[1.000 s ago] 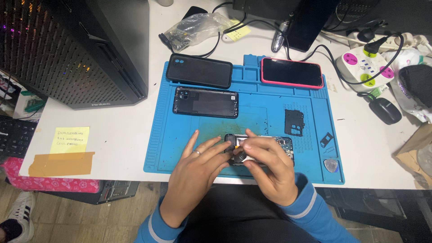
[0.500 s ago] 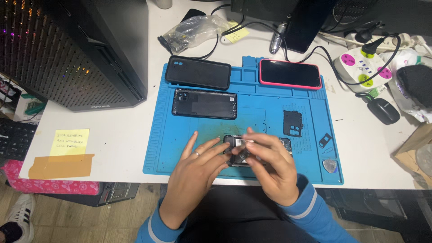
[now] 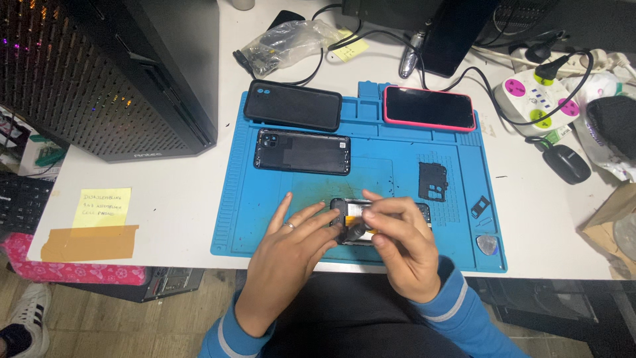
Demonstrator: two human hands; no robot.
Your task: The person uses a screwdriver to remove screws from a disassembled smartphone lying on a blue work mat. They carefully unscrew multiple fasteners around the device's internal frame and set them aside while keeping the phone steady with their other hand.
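White desk, blue rubber repair mat (image 3: pixel 397 166) at centre frame. Lower centre: opened dark phone body (image 3: pixel 379 222), steadied by your left hand (image 3: pixel 291 248) with spread fingers; your right hand (image 3: pixel 401 242) pinches a small dark tool (image 3: pixel 356 232) onto it.

A white surface (image 3: pixel 172 192) fills most of the view, lit evenly from above. A blue work mat (image 3: pixel 397 166) covers its middle. At the left stands a black computer tower (image 3: pixel 112 73) with a mesh side panel and small coloured lights glowing behind it. A yellow sticky note (image 3: pixel 105 207) and a strip of brown tape (image 3: pixel 88 242) lie near the front left edge. At the far right sit a white power strip (image 3: pixel 540 96) with black cables and a black mouse (image 3: pixel 567 163). Below the edge, a wooden floor (image 3: pixel 99 325) shows.
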